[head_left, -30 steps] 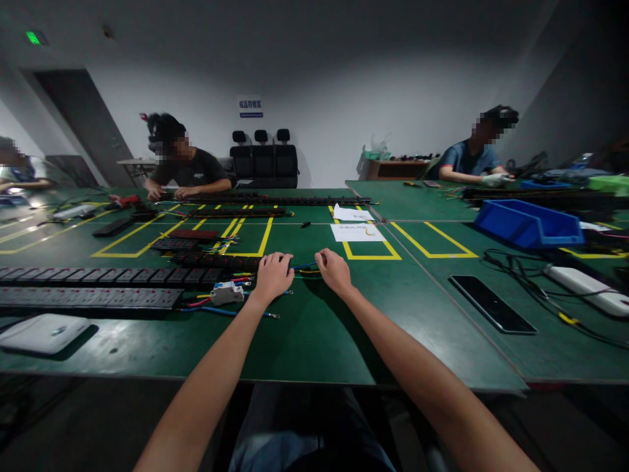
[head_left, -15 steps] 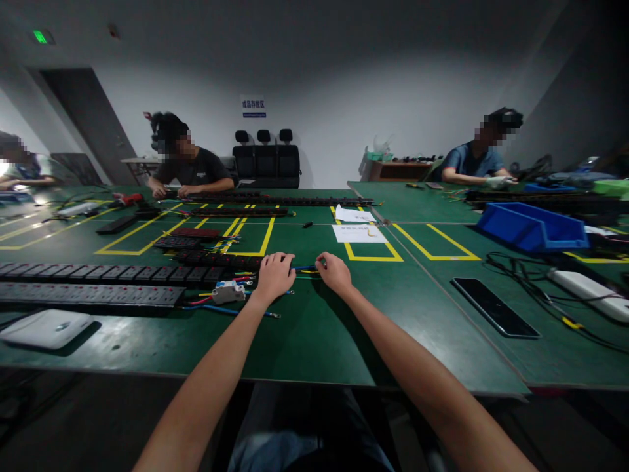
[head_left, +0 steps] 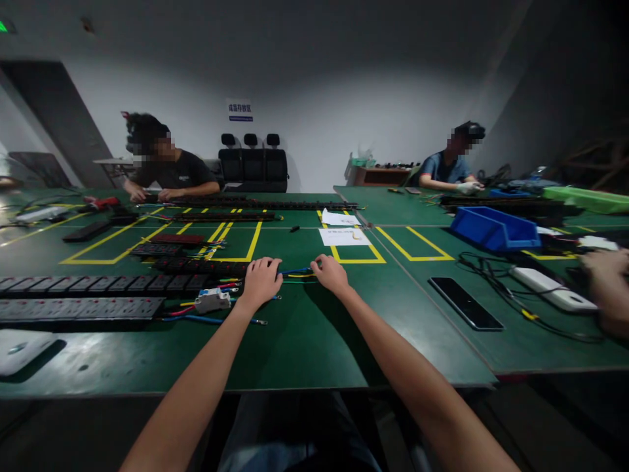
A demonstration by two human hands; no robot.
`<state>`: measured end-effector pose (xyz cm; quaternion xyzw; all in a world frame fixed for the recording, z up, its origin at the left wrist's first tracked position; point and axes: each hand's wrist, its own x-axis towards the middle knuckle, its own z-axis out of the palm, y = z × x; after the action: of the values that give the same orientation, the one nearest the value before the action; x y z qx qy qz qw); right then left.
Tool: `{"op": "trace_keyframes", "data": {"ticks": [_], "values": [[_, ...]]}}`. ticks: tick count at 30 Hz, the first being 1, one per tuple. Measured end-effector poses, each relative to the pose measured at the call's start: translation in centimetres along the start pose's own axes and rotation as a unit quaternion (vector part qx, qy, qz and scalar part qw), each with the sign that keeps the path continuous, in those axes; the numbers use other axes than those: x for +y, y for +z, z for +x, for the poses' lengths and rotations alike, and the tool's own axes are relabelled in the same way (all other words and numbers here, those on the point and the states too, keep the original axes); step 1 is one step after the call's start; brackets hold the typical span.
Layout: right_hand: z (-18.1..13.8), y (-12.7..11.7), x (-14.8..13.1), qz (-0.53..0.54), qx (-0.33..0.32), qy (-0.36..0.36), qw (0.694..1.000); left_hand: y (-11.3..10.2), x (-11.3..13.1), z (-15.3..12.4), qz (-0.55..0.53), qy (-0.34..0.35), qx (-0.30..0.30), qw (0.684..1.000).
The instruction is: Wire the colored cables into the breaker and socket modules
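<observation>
My left hand (head_left: pixel 263 282) lies over the right end of a black power strip (head_left: pixel 201 265), its fingers curled across it. Blue, yellow and green wires (head_left: pixel 296 272) come out to the right of that hand. My right hand (head_left: pixel 331 273) is closed in a pinch on the far ends of these wires; the tips are hidden by the fingers. Left of my left wrist lies a light grey breaker-like block (head_left: pixel 212 299) with coloured wires. Two longer power strips (head_left: pixel 81 308) lie beside it, and a blue wire with a metal lug (head_left: pixel 221 320) lies in front.
A phone (head_left: pixel 466 303), black cables (head_left: pixel 496 288), a white adapter-like bar (head_left: pixel 553 288) and a blue bin (head_left: pixel 496 228) are on the right. Paper sheets (head_left: pixel 344 236) lie ahead. Co-workers sit across the table (head_left: pixel 171 164) and far right (head_left: pixel 449 164); another person's hand (head_left: pixel 607 262) is at the right edge.
The view has turned to the right, so things sit further left. The gap between my hands is slightly wider, with more wire showing. Another person's hand has come into view at the right edge.
</observation>
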<state>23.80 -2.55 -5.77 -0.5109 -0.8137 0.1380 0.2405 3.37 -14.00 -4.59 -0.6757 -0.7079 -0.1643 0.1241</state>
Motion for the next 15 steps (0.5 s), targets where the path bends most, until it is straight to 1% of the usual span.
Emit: {"op": "trace_keyframes", "data": {"ticks": [2, 4, 6, 7, 9, 10, 11, 13, 14, 15], "values": [[0.3, -2.7, 2.2, 0.047, -0.04, 0.027, 0.998, 0.0, -0.1, 0.1, -0.002, 0.005, 0.001, 1.0], [-0.3, -6.4, 5.6, 0.12, -0.088, 0.06, 0.987, 0.0, -0.2, 0.2, -0.001, 0.005, 0.002, 1.0], [-2.3, -10.7, 9.9, 0.182, -0.124, 0.084, 0.972, 0.0, -0.3, 0.2, 0.0, 0.006, 0.0, 1.0], [-3.7, -12.9, 12.3, 0.19, -0.131, 0.102, 0.968, 0.0, -0.3, 0.2, -0.001, 0.007, -0.001, 1.0], [-7.0, -16.9, 17.4, 0.189, -0.107, 0.127, 0.968, 0.0, -0.4, 0.3, -0.004, 0.01, -0.003, 1.0], [-8.7, -18.6, 19.8, 0.187, -0.09, 0.153, 0.966, 0.0, -0.4, 0.3, -0.006, 0.01, -0.003, 1.0], [-10.3, -20.1, 22.2, 0.175, -0.067, 0.193, 0.963, 0.0, -0.4, 0.3, -0.007, 0.009, -0.003, 1.0], [-13.0, -22.0, 26.1, 0.144, -0.002, 0.271, 0.952, 0.0, -0.4, 0.4, -0.009, 0.007, -0.003, 1.0], [-14.0, -22.5, 27.6, 0.137, 0.025, 0.291, 0.946, 0.0, -0.5, 0.5, -0.01, 0.007, -0.004, 1.0], [-14.8, -22.8, 28.8, 0.138, 0.038, 0.3, 0.943, 0.0, -0.5, 0.5, -0.009, 0.007, -0.005, 1.0]]}}
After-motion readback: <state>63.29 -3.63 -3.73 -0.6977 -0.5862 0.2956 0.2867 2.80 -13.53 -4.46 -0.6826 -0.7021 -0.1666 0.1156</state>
